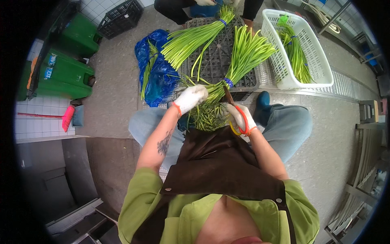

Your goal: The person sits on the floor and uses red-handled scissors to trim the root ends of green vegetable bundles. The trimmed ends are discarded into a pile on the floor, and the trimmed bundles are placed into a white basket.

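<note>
My left hand point(191, 99), in a white knit glove, is closed on the thin tip end of a bunch of garlic scapes point(248, 55). A purple band point(228, 82) ties that bunch close to the tips, and its thick stems fan out away from me. My gloved right hand point(240, 116) grips scissors point(243, 120) with red and yellow handles, their dark blades pointing up beside the band. Below my hands lies a heap of loose green tips point(207, 116). Another banded bunch point(195, 37) rests farther off to the left.
Both bunches lie on an upturned black plastic crate point(209, 57). A blue plastic bag point(162, 83) with some stems sits left of it. At right stands a white basket point(325, 69) holding tied scapes point(298, 61). Another person's legs point(174, 10) are across the crate. Green bins point(65, 77) stand left.
</note>
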The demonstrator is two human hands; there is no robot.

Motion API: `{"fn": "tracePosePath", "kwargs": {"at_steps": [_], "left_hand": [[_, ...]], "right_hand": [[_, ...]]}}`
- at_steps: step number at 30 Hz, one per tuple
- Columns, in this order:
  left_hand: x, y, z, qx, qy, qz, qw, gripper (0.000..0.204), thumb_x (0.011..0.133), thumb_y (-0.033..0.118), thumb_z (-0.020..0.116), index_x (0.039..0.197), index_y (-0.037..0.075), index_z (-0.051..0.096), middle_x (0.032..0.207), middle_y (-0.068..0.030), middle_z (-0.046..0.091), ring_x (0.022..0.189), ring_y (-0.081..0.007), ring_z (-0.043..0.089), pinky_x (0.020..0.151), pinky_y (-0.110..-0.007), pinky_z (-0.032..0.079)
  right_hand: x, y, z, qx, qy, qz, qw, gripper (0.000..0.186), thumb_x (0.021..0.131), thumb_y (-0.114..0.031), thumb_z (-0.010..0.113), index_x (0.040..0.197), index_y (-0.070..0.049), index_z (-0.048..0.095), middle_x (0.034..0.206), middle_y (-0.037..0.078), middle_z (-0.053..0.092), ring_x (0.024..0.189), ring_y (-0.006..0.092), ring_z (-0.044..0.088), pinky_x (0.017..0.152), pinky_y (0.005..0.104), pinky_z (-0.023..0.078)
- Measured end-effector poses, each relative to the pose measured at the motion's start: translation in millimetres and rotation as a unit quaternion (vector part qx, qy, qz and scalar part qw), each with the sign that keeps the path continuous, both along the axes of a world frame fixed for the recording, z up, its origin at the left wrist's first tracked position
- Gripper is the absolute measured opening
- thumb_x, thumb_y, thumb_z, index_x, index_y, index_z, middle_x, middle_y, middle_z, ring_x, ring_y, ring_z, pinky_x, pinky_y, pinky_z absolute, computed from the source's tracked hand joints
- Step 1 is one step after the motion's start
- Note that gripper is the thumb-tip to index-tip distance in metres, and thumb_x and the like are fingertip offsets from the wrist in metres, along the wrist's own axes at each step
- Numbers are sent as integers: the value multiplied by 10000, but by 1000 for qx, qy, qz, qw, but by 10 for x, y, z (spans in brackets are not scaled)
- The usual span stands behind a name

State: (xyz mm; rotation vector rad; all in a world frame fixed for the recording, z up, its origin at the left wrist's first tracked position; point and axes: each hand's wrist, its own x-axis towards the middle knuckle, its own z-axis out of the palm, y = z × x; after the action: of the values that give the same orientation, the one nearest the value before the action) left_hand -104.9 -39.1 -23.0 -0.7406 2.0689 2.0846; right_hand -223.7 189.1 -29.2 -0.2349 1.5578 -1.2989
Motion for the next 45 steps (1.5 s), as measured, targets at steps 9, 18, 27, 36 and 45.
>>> {"fn": "tracePosePath", "kwargs": {"at_steps": [9,18,27,36,45], "left_hand": [[13,484,663,-457,-136,-149,866,354,800,468,682,843,121,734,980,-150,656,1007,-342,625,868,-459,494],[-816,181,-92,-520,-87,-161,834,366,873,266,619,1229,183,640,1243,-149,625,1067,-370,630,901,-443,514],[-753,20,-412,-309,96,-122,938,320,823,171,661,1139,147,707,1072,-96,618,1048,-307,617,950,-376,487],[-928,149,-356,-466,109,-65,875,196,821,204,669,925,46,719,1034,-123,671,957,-278,663,839,-375,512],[-1060,25,-705,-24,-35,160,986,113,983,223,514,967,118,550,726,15,562,469,-84,387,424,-260,339]], "right_hand": [[-16,147,-165,-4,79,54,995,372,941,-397,636,911,-27,609,609,18,534,478,116,487,452,284,390],[-53,139,-434,-29,302,82,949,434,902,-415,667,961,13,627,710,113,626,611,203,613,595,360,495],[-151,130,-66,-50,47,-87,994,200,927,-216,632,962,-22,599,682,20,559,574,106,521,517,276,423],[-121,37,-37,-97,74,-100,987,184,899,-195,655,984,-37,613,714,-1,562,584,76,508,525,244,412],[-346,-120,-406,147,391,64,906,337,863,-376,580,995,-84,687,934,220,694,934,413,657,810,488,520]]}}
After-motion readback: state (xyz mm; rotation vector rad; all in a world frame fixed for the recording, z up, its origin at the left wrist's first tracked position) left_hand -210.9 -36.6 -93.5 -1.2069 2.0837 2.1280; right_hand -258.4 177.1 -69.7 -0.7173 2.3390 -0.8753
